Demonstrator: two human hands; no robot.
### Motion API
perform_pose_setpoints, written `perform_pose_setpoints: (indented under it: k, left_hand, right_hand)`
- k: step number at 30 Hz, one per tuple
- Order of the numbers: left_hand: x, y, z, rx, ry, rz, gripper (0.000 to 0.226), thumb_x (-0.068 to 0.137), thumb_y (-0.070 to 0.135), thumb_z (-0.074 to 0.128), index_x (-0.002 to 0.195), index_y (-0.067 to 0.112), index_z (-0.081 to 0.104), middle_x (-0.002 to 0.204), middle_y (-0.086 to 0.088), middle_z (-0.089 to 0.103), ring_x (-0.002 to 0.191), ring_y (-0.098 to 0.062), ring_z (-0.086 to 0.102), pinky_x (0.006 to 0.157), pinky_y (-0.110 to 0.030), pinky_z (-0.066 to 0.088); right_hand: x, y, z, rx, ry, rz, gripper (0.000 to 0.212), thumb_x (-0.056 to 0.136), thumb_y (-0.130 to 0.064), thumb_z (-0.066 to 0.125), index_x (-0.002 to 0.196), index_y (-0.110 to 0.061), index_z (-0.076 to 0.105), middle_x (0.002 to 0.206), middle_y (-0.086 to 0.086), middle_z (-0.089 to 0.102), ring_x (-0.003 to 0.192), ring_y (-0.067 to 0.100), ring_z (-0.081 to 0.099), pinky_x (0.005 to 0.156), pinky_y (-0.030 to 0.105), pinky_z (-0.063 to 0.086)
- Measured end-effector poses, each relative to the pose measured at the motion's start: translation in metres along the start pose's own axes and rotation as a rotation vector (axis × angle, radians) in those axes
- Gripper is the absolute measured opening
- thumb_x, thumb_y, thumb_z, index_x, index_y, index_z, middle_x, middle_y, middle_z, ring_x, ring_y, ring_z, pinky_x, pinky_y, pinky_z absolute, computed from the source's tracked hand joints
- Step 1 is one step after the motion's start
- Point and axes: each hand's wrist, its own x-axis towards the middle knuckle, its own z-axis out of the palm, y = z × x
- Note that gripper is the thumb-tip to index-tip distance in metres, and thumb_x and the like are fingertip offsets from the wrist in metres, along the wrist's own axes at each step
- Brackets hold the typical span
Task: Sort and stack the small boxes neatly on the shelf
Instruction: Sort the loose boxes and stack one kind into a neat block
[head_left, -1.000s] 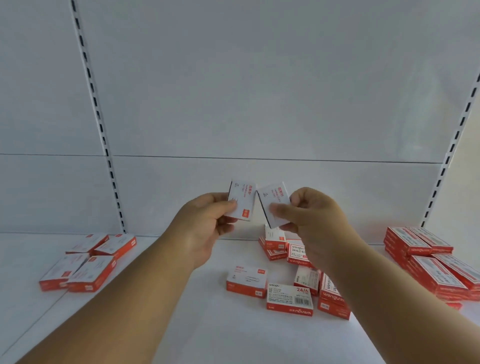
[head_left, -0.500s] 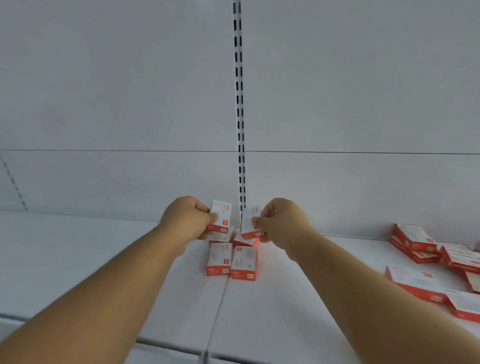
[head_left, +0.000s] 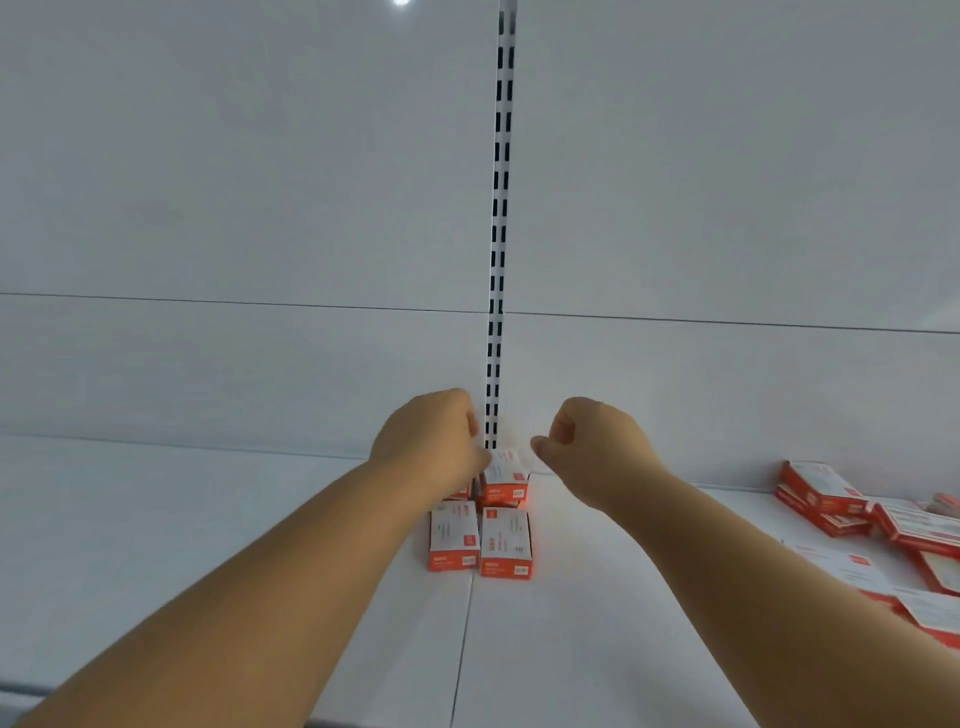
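Small red-and-white boxes stand in a two-by-two cluster on the white shelf (head_left: 208, 530) against the back wall. The two front boxes (head_left: 453, 535) (head_left: 505, 540) lie flat side by side. Behind them the back-right stack (head_left: 504, 470) has a box on top in plain sight. My left hand (head_left: 431, 441) is curled down over the back-left box (head_left: 461, 491), of which only a red edge shows under the fingers. My right hand (head_left: 587, 447) hovers just right of the back-right stack, fingers curled, holding nothing.
Several loose red-and-white boxes (head_left: 826, 493) lie jumbled at the right end of the shelf. A slotted upright (head_left: 496, 260) runs up the back wall just behind the cluster. A seam in the shelf (head_left: 465, 639) runs forward from the cluster.
Both hands came down onto the back stacks with their boxes. The right hand let go of its box on the back-right stack and drew away to the right.
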Motion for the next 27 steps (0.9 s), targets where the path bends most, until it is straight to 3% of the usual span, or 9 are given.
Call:
perform_pose_setpoints:
  k: [5, 9, 13, 16, 18, 22, 24, 27]
  left_hand:
    - [-0.014, 0.064, 0.009, -0.177, -0.203, 0.196, 0.023, 0.074, 0.041, 0.078, 0.088, 0.033, 0.062, 0.085, 0.014, 0.063, 0.076, -0.004, 0.061, 0.069, -0.031, 0.055]
    - [-0.022, 0.125, 0.026, -0.22, -0.257, 0.317, 0.021, 0.075, 0.042, 0.077, 0.086, 0.033, 0.061, 0.084, 0.015, 0.063, 0.071, -0.003, 0.06, 0.058, -0.025, 0.045]
    - [-0.028, 0.18, 0.047, -0.238, -0.3, 0.361, 0.022, 0.077, 0.041, 0.076, 0.092, 0.035, 0.062, 0.089, 0.015, 0.064, 0.077, -0.002, 0.059, 0.061, -0.023, 0.044]
    - [-0.03, 0.215, 0.067, -0.22, -0.387, 0.377, 0.026, 0.078, 0.039, 0.077, 0.1, 0.035, 0.063, 0.097, 0.016, 0.065, 0.08, -0.001, 0.058, 0.064, -0.019, 0.042]
    - [-0.031, 0.235, 0.078, -0.147, -0.467, 0.406, 0.036, 0.079, 0.04, 0.077, 0.112, 0.036, 0.063, 0.108, 0.019, 0.062, 0.087, 0.001, 0.057, 0.067, -0.015, 0.041]
    - [-0.033, 0.258, 0.092, -0.013, -0.596, 0.403, 0.054, 0.079, 0.043, 0.075, 0.129, 0.037, 0.057, 0.123, 0.02, 0.057, 0.108, -0.004, 0.055, 0.08, -0.02, 0.041]
    - [-0.032, 0.265, 0.094, -0.019, -0.586, 0.375, 0.053, 0.079, 0.044, 0.075, 0.129, 0.039, 0.057, 0.121, 0.022, 0.057, 0.108, -0.003, 0.056, 0.079, -0.02, 0.042]
    - [-0.029, 0.278, 0.096, -0.078, -0.522, 0.324, 0.046, 0.079, 0.04, 0.074, 0.124, 0.04, 0.06, 0.116, 0.021, 0.059, 0.103, -0.003, 0.058, 0.076, -0.02, 0.046]
  right_hand:
    - [-0.024, 0.051, -0.052, -0.006, 0.043, -0.062, 0.018, 0.083, -0.037, 0.063, 0.071, -0.027, 0.054, 0.075, -0.011, 0.062, 0.066, 0.004, 0.054, 0.051, 0.022, 0.034]
    - [-0.039, 0.104, -0.088, -0.052, 0.056, -0.025, 0.017, 0.083, -0.037, 0.064, 0.071, -0.028, 0.056, 0.073, -0.011, 0.062, 0.069, 0.005, 0.055, 0.057, 0.026, 0.041]
    - [-0.044, 0.16, -0.125, -0.093, 0.065, -0.011, 0.01, 0.084, -0.03, 0.063, 0.075, -0.025, 0.06, 0.073, -0.011, 0.061, 0.068, 0.01, 0.056, 0.057, 0.025, 0.039]
    - [-0.042, 0.198, -0.156, -0.191, -0.014, -0.033, 0.004, 0.083, -0.026, 0.065, 0.081, -0.028, 0.062, 0.082, -0.013, 0.062, 0.08, 0.013, 0.058, 0.058, 0.019, 0.036]
    - [-0.042, 0.222, -0.173, -0.278, -0.133, -0.031, 0.011, 0.084, -0.027, 0.067, 0.094, -0.028, 0.066, 0.095, -0.012, 0.065, 0.085, 0.01, 0.057, 0.062, 0.014, 0.036]
    - [-0.045, 0.255, -0.188, -0.447, -0.339, 0.015, 0.039, 0.088, -0.036, 0.064, 0.126, -0.027, 0.058, 0.126, -0.007, 0.06, 0.111, 0.016, 0.056, 0.094, 0.032, 0.048]
    - [-0.045, 0.263, -0.187, -0.488, -0.377, 0.002, 0.044, 0.089, -0.037, 0.061, 0.131, -0.026, 0.054, 0.129, -0.005, 0.059, 0.115, 0.02, 0.056, 0.097, 0.036, 0.048]
    - [-0.042, 0.267, -0.182, -0.574, -0.391, -0.055, 0.04, 0.088, -0.033, 0.06, 0.126, -0.022, 0.058, 0.119, -0.002, 0.064, 0.106, 0.021, 0.061, 0.09, 0.036, 0.053]
